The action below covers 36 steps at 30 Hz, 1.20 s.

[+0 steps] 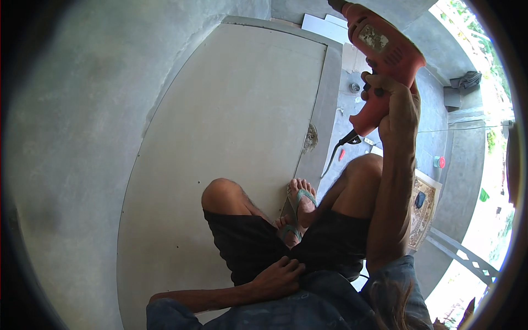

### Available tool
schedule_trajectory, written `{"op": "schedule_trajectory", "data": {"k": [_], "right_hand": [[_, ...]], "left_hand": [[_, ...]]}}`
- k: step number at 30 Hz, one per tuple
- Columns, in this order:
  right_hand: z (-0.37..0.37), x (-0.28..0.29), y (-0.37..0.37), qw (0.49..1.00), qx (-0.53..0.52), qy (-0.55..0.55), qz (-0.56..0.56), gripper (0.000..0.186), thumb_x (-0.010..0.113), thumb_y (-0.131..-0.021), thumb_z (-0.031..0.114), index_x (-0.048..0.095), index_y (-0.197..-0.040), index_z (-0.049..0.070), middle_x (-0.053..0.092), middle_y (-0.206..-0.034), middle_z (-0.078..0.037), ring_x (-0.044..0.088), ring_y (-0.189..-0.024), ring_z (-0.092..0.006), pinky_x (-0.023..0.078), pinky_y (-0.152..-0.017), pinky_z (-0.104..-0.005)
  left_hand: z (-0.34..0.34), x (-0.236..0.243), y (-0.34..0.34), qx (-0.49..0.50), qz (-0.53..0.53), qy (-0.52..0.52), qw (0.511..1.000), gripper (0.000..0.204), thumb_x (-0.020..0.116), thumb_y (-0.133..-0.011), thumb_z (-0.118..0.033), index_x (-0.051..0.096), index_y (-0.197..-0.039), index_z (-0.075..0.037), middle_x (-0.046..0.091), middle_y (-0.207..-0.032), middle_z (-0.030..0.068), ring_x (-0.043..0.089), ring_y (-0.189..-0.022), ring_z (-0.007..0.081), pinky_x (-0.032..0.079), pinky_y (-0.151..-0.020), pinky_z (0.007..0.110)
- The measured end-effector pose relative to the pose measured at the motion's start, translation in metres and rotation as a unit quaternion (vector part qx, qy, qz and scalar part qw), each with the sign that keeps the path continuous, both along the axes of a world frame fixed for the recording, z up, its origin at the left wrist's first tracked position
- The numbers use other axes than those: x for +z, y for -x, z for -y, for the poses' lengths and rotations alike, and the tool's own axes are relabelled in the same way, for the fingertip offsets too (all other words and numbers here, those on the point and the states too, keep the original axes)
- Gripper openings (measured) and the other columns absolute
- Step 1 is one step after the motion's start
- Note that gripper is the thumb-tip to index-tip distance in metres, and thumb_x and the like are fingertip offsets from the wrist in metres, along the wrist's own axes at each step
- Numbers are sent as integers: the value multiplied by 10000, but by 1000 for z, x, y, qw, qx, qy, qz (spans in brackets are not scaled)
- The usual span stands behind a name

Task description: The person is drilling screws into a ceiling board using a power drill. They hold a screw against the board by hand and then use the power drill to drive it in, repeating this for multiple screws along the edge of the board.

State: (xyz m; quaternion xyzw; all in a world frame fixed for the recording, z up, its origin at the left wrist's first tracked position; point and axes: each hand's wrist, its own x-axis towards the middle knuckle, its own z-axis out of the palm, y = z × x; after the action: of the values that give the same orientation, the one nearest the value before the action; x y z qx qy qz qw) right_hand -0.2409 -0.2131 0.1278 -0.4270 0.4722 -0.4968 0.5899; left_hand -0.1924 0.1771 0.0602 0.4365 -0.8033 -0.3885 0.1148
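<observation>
My right hand (393,102) grips a red corded drill (388,49) by its handle, raised at upper right, its nose tilted up toward the top edge. A black cord (344,142) hangs from the handle's base. Low in the view, my left hand (278,275) rests at my lap on the dark shorts (236,245), fingers curled; whether they hold anything is hidden. A large pale board (231,99) with a few small dark holes lies below me, beside my bent knees and sandalled feet.
Grey walls (77,110) rise at left. A lower floor (429,143) at right holds a patterned rug (418,225), a small red tool (341,155), a red-lidded container (439,162) and a metal tin (355,87). White boards (319,27) lie at top; dark cloth (467,81) sits by the bright opening.
</observation>
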Motion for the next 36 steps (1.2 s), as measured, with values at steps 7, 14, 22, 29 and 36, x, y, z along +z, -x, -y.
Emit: {"op": "schedule_trajectory", "data": {"k": [7, 14, 22, 29, 36], "right_hand": [[4, 0, 15, 999, 16, 25, -13, 452, 734, -704, -70, 613, -1129, 23, 673, -905, -96, 612, -639, -200, 540, -599, -358], [6, 2, 22, 1000, 14, 19, 3, 455, 727, -714, -66, 614, -1146, 21, 702, -954, -115, 614, -659, -193, 547, -622, -349], [1, 1, 30, 999, 50, 14, -14, 528, 688, -714, -64, 589, -1230, -10, 703, -989, -145, 631, -693, -194, 552, -627, -341], [-15, 27, 23, 982, 182, -30, 38, 591, 655, -653, -59, 572, -1238, -40, 676, -1079, -175, 695, -803, -234, 583, -598, -335], [-27, 22, 7, 961, 268, -48, 40, 596, 666, -626, -52, 576, -1215, -44, 699, -983, -167, 698, -713, -221, 577, -548, -328]], "left_hand": [[-4, -6, -7, -14, -35, 25, 999, 236, 674, -830, -171, 703, -973, 14, 598, -1300, 222, 621, -1137, 343, 559, -929, 419], [17, 11, -32, 29, -226, -88, 970, 251, 664, -824, -50, 652, -1069, 3, 645, -1214, 165, 638, -1108, 302, 582, -869, 408], [172, 12, -132, 554, -342, -83, 754, 147, 554, -990, -1, 640, -1109, -2, 579, -860, -7, 525, -749, 56, 463, -685, 238], [273, -6, -213, 551, -697, -65, 455, 219, 492, -1001, 94, 636, -1137, 1, 626, -951, 50, 638, -874, 147, 576, -781, 227], [281, -30, -247, 492, -746, 1, 448, 130, 519, -1017, 61, 601, -1102, 7, 632, -991, 66, 666, -955, 180, 607, -948, 266]]}}
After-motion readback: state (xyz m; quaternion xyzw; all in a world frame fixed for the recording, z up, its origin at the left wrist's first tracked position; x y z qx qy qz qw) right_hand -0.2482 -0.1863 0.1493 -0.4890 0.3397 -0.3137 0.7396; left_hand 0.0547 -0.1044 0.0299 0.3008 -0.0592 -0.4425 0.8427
